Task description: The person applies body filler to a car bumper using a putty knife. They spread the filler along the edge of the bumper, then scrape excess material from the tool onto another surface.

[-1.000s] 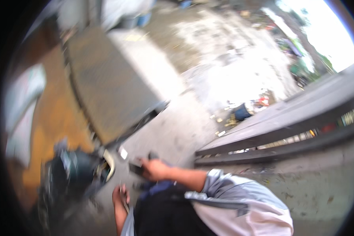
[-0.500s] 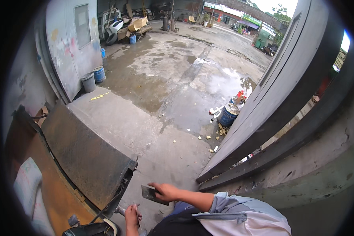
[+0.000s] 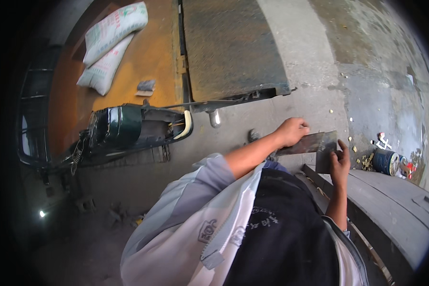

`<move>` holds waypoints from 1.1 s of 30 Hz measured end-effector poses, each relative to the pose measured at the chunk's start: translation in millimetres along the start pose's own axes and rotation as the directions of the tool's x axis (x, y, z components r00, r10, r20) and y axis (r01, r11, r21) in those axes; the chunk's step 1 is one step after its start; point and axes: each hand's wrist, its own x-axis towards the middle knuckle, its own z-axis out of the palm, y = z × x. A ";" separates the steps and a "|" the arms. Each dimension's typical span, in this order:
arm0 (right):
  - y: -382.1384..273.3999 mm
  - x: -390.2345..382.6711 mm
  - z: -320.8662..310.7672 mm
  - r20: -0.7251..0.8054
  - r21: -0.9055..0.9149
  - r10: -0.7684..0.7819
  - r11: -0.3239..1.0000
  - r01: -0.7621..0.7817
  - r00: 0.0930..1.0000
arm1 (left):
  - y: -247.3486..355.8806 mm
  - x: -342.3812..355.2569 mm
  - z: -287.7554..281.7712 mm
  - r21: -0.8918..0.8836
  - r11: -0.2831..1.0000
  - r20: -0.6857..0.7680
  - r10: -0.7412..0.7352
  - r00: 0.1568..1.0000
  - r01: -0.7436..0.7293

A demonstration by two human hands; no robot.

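In front of my body, my left hand is closed at the edge of a flat dark metal plate, its fingertips bent over the upper side. My right hand pinches a flat rectangular scraper by its side edge. The two flat pieces meet or overlap near the plate's right end; whether they touch I cannot tell. Beyond my left forearm is a dark green truck body corner with an opening in its end, a pale curved strip along its rim.
To the left, the rusty truck bed bears two white printed sacks and a small grey block. Its lowered tailgate juts ahead. At right are a grey metal door panel, a blue drum and scattered yellowish bits.
My view has swung left and down over the truck. My hands, apart before, are now close together, with the plate and scraper meeting between them.
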 end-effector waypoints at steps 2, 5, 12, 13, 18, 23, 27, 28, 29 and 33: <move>-3.3 11.4 -4.2 -0.002 0.007 0.056 0.998 -0.056 0.998 | 1.3 12.8 4.8 -0.037 0.999 -0.002 -0.039 0.999 0.038; -5.9 40.6 -19.4 -0.014 -0.093 0.043 0.995 -0.044 0.999 | -4.7 46.9 15.2 -0.054 0.998 -0.038 0.029 0.999 -0.031; -33.7 120.5 -47.7 -0.009 -0.097 0.037 0.995 -0.038 0.999 | 26.1 102.8 4.8 -0.016 0.999 -0.026 0.050 0.998 -0.050; -37.9 129.9 -47.5 -0.001 -0.113 0.037 0.993 -0.037 0.999 | 24.1 110.2 7.1 -0.014 0.997 -0.035 0.074 0.997 -0.074; -28.7 188.3 -57.8 0.075 -0.125 -0.014 0.992 0.023 0.997 | 33.2 146.6 12.9 -0.016 0.993 -0.088 0.111 0.990 -0.113; -16.7 268.6 -81.8 0.224 -0.131 -0.053 0.988 0.084 0.973 | 58.5 193.8 18.7 -0.039 0.999 -0.157 -0.031 0.987 0.026; -8.5 340.9 -114.0 0.264 -0.034 -0.119 0.991 0.133 0.957 | 75.7 251.6 48.5 -0.092 0.995 -0.320 -0.053 0.946 0.024; -7.5 358.6 -125.5 0.297 -0.049 -0.110 0.990 0.130 0.949 | 77.0 264.8 58.6 -0.121 0.993 -0.364 -0.053 0.930 0.009; -6.9 373.6 -137.8 0.322 -0.059 -0.097 0.991 0.122 0.942 | 77.1 275.6 67.9 -0.138 0.990 -0.386 -0.048 0.921 -0.006; -16.6 420.5 -175.6 0.380 -0.051 -0.156 0.981 0.189 0.912 | 94.3 311.8 99.6 -0.158 0.987 -0.439 -0.043 0.897 -0.030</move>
